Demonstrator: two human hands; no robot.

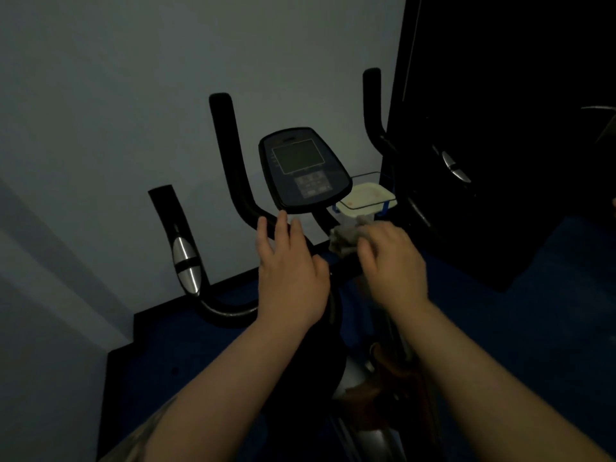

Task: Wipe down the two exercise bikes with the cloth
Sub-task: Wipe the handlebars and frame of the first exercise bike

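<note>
An exercise bike stands before me in dim light, with black handlebars (pixel 230 155) and a dark console (pixel 303 170) at the centre. My left hand (pixel 290 268) lies on the handlebar stem just below the console, fingers straight and spread. My right hand (pixel 390 261) grips a crumpled grey cloth (pixel 346 233) against the bar to the right of the stem. Silver grip sensors (pixel 185 265) show on the lower left handle and on the right handle (pixel 455 166).
A pale wall is close behind the bike. A dark tall panel (pixel 500 128) rises at the right beside the right handlebar. A cream lidded container (pixel 366 200) sits on the floor behind the console. The floor (pixel 550 311) is dark blue.
</note>
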